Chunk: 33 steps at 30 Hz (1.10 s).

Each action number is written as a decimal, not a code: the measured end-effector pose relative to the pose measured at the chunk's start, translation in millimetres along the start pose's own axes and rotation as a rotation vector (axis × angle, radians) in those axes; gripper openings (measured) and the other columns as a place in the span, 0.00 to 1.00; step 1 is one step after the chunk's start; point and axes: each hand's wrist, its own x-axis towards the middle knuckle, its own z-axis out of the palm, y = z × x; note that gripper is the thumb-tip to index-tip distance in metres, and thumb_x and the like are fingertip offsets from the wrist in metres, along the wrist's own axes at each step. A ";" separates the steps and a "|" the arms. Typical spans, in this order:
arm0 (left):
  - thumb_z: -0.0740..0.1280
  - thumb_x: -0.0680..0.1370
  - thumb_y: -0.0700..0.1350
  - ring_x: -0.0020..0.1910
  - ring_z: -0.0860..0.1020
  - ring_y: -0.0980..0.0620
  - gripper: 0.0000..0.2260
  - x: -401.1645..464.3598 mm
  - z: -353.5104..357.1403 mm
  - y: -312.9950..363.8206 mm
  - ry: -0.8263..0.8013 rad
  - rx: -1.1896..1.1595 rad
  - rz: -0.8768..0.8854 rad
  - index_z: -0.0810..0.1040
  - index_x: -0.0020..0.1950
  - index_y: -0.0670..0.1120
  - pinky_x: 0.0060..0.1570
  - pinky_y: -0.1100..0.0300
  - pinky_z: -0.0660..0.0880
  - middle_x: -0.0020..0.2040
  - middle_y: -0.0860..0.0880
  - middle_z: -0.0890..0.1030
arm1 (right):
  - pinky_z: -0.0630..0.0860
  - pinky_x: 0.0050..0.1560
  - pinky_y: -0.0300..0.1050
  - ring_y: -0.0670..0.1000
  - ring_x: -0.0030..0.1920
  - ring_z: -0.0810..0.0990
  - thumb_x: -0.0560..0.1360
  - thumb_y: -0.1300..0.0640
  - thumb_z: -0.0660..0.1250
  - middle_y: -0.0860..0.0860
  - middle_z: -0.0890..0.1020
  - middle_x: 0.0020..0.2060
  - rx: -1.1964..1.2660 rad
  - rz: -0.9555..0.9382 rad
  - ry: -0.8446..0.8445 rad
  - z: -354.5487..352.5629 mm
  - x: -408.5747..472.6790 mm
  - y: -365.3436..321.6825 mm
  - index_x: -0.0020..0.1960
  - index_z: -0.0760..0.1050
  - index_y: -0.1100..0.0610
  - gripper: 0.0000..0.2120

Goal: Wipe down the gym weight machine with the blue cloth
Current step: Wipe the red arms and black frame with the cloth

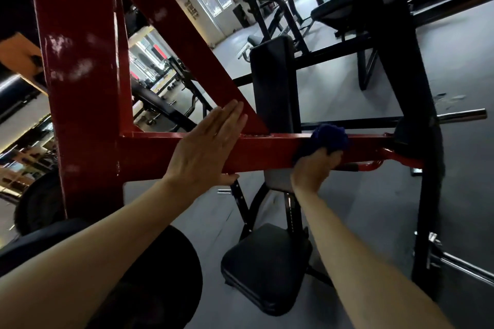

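One right hand (314,169) grips blue cloth (330,139) — bunched above fingers — against red bar (272,149).

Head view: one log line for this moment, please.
left hand: flat on red steel horizontal beam | right hand: presses bunched blue cloth on beam | black padded seat: below

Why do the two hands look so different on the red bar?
The left hand lies flat, fingers straight, on the red metal crossbar; the right hand is curled. The left hand holds nothing; the right hand grips the bunched blue cloth. The left hand sits near the frame's corner; the right hand is further along. Both touch that bar.
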 end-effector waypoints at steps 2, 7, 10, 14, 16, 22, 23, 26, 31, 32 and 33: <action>0.54 0.75 0.75 0.80 0.36 0.39 0.55 13.0 -0.3 11.5 0.031 -0.003 0.045 0.33 0.80 0.36 0.80 0.46 0.40 0.80 0.36 0.34 | 0.74 0.46 0.41 0.41 0.41 0.78 0.82 0.65 0.54 0.48 0.76 0.47 0.129 -0.083 0.024 3.6 -23.0 -1.2 0.63 0.70 0.52 0.14; 0.55 0.77 0.73 0.80 0.34 0.39 0.52 52.4 2.8 43.8 0.035 0.015 0.124 0.34 0.80 0.37 0.78 0.46 0.32 0.81 0.36 0.35 | 0.75 0.52 0.42 0.44 0.53 0.76 0.81 0.50 0.55 0.47 0.74 0.59 -0.081 -0.393 -0.245 6.9 -73.8 33.1 0.60 0.66 0.36 0.11; 0.55 0.77 0.71 0.79 0.31 0.39 0.52 64.7 10.6 58.4 0.027 0.027 0.158 0.31 0.79 0.36 0.78 0.46 0.32 0.79 0.35 0.31 | 0.75 0.57 0.51 0.40 0.50 0.72 0.77 0.57 0.60 0.37 0.69 0.56 -0.154 -0.368 -0.196 3.3 4.2 58.6 0.68 0.68 0.58 0.20; 0.52 0.79 0.68 0.79 0.31 0.38 0.49 71.9 16.6 75.3 -0.025 0.071 0.211 0.28 0.77 0.34 0.78 0.45 0.35 0.78 0.34 0.30 | 0.76 0.60 0.62 0.52 0.48 0.80 0.80 0.52 0.55 0.56 0.77 0.55 -0.197 -0.017 0.030 -8.8 60.1 57.4 0.58 0.70 0.45 0.09; 0.51 0.80 0.67 0.78 0.31 0.37 0.48 79.2 19.8 83.8 -0.052 0.089 0.238 0.27 0.76 0.33 0.78 0.45 0.35 0.78 0.34 0.29 | 0.77 0.57 0.55 0.45 0.48 0.79 0.84 0.53 0.54 0.52 0.76 0.54 -0.074 0.001 0.031 -5.0 27.7 46.3 0.60 0.69 0.47 0.08; 0.52 0.82 0.65 0.79 0.33 0.34 0.46 104.3 32.1 99.9 -0.031 0.151 0.345 0.29 0.77 0.34 0.79 0.42 0.38 0.77 0.32 0.30 | 0.71 0.66 0.42 0.47 0.67 0.73 0.84 0.50 0.56 0.51 0.70 0.72 -0.225 -0.257 -0.240 -9.8 -14.1 61.4 0.76 0.61 0.51 0.22; 0.51 0.82 0.63 0.79 0.34 0.33 0.44 107.1 33.2 101.8 -0.030 0.170 0.374 0.29 0.77 0.34 0.79 0.41 0.39 0.78 0.32 0.31 | 0.71 0.61 0.36 0.44 0.64 0.73 0.84 0.52 0.56 0.53 0.69 0.71 -0.218 -0.283 -0.221 -14.7 5.4 60.6 0.75 0.61 0.53 0.21; 0.50 0.82 0.60 0.80 0.38 0.33 0.42 112.8 36.4 105.2 0.004 0.156 0.391 0.29 0.77 0.34 0.78 0.41 0.40 0.79 0.33 0.34 | 0.71 0.44 0.25 0.30 0.47 0.74 0.86 0.61 0.50 0.55 0.72 0.59 -0.243 -0.236 -0.052 -32.3 88.1 58.8 0.68 0.65 0.59 0.13; 0.54 0.80 0.66 0.80 0.52 0.35 0.43 124.6 26.3 113.3 -0.069 -0.082 0.327 0.41 0.82 0.40 0.77 0.43 0.55 0.82 0.39 0.52 | 0.77 0.44 0.42 0.46 0.43 0.80 0.85 0.51 0.52 0.56 0.77 0.54 -0.222 -0.031 0.073 -18.5 92.4 64.0 0.60 0.67 0.47 0.08; 0.56 0.80 0.67 0.80 0.55 0.36 0.42 128.8 23.8 114.6 -0.081 -0.145 0.314 0.44 0.82 0.41 0.76 0.44 0.58 0.81 0.40 0.56 | 0.80 0.47 0.46 0.46 0.45 0.81 0.84 0.49 0.54 0.56 0.77 0.54 -0.224 -0.089 0.044 -13.8 74.6 72.6 0.61 0.68 0.46 0.07; 0.57 0.79 0.67 0.79 0.57 0.37 0.42 133.0 22.1 116.3 -0.091 -0.187 0.309 0.46 0.82 0.42 0.75 0.45 0.60 0.81 0.42 0.58 | 0.81 0.51 0.45 0.46 0.49 0.80 0.84 0.50 0.57 0.56 0.75 0.57 -0.216 -0.169 -0.006 -13.0 56.1 78.5 0.64 0.68 0.47 0.09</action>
